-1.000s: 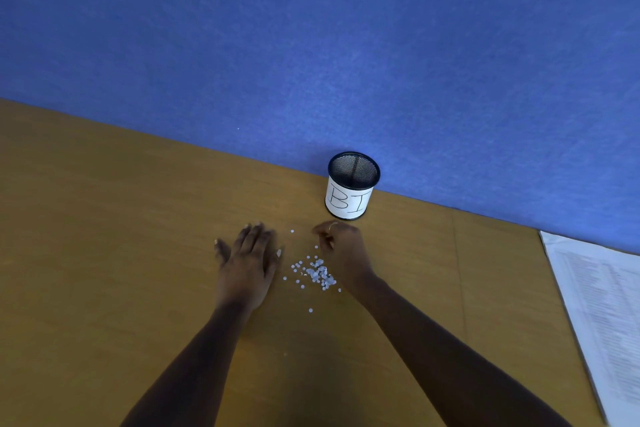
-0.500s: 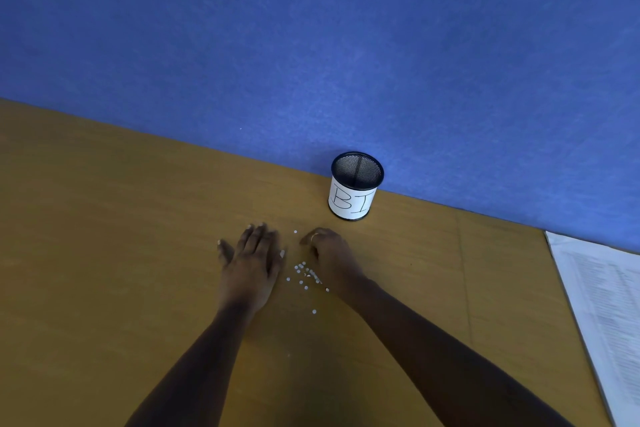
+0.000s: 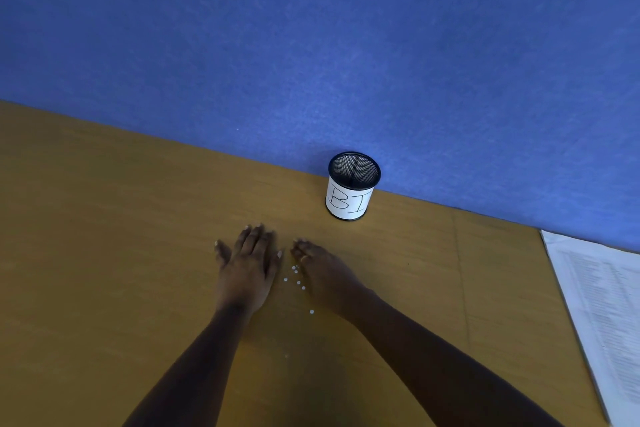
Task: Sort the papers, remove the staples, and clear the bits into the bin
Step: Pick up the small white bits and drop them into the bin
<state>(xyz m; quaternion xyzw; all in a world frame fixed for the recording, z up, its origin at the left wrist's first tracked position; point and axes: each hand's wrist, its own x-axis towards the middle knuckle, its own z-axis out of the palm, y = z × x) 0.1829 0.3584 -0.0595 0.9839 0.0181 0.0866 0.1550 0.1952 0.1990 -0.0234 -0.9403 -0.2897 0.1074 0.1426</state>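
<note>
Small white paper bits (image 3: 297, 278) lie scattered on the wooden desk (image 3: 104, 253), in the narrow gap between my two hands. My left hand (image 3: 247, 267) rests flat, palm down, fingers together, just left of the bits. My right hand (image 3: 320, 270) lies edge-down against the desk on their right side, fingers extended and covering part of the pile. One stray bit (image 3: 311, 311) sits nearer to me. A black mesh cup labelled "BI" (image 3: 351, 187) stands upright beyond my right hand, against the partition.
A blue fabric partition (image 3: 311, 45) runs along the desk's far edge. A stack of printed papers (image 3: 606, 315) lies at the right edge of the desk.
My right hand has slid left across the bits toward my left hand, narrowing the gap and hiding most of the pile. My left hand has stayed flat in place.
</note>
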